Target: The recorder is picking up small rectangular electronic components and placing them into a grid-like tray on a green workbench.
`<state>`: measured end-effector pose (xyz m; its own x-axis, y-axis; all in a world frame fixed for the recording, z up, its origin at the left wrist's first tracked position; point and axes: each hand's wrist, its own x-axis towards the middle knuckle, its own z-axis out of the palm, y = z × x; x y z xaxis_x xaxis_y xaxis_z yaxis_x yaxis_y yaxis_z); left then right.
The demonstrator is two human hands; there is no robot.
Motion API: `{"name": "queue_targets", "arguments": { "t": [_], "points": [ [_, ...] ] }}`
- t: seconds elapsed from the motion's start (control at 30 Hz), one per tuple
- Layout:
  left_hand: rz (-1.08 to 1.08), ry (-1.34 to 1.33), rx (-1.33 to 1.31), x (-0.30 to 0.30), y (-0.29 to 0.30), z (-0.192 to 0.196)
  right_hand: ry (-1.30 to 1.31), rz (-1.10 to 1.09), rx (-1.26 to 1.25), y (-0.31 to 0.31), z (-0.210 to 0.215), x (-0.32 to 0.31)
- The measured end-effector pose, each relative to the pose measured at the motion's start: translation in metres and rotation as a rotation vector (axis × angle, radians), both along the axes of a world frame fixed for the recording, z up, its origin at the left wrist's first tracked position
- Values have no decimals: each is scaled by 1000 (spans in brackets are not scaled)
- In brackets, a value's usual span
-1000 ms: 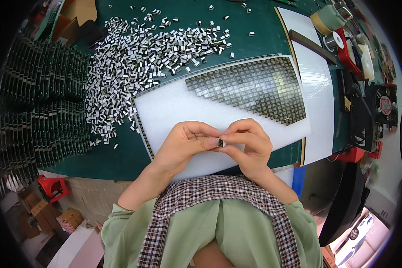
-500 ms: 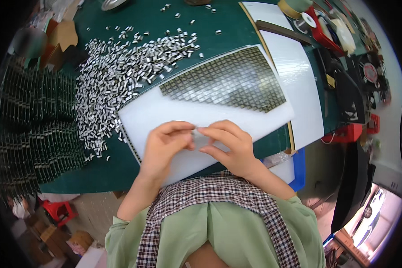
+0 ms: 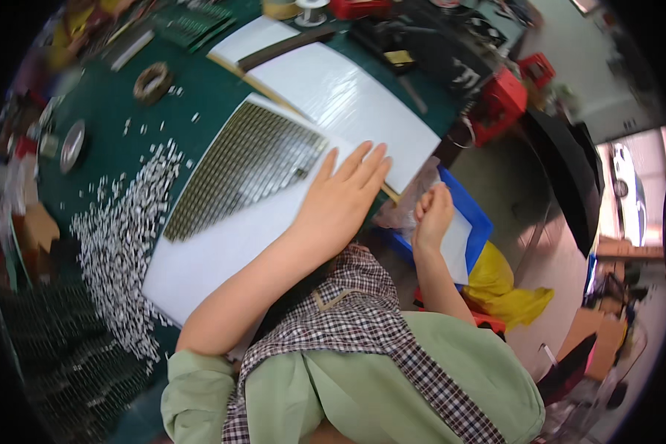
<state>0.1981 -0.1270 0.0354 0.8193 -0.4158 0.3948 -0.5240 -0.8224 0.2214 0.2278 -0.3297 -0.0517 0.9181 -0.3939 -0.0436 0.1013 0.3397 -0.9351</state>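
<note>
Across the dark green tabletop (image 3: pixel 111 133) I see a heap of small silvery rectangular parts (image 3: pixel 118 259), and near it a flat white sheet (image 3: pixel 192 274) bearing slanting rows of small dark pieces (image 3: pixel 237 166). The person's left hand (image 3: pixel 340 200) is open, fingers slightly spread, over the sheet's right side; its palm is hidden. Their right hand (image 3: pixel 434 216) is half curled in front of a blue plastic bin (image 3: pixel 472 207), and I can't tell whether it holds anything
</note>
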Motion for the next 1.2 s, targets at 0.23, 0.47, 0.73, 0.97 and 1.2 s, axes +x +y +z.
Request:
{"name": "queue_targets", "arguments": {
  "t": [0.23,0.47,0.73,0.97,1.2],
  "points": [
    [-111,111,29,65,-52,-71,169,64,-57,6,-14,16],
    [-127,53,19,67,-54,-70,103,-83,-74,27,-40,42],
    [-147,37,5,60,-54,-73,128,-236,-513,22,-31,64],
    [-162,98,-9,56,-54,-72,148,-258,-797,10,-25,75],
    [-227,166,7,42,-56,-65,146,-198,-647,-1,-27,61]
  ]
}}
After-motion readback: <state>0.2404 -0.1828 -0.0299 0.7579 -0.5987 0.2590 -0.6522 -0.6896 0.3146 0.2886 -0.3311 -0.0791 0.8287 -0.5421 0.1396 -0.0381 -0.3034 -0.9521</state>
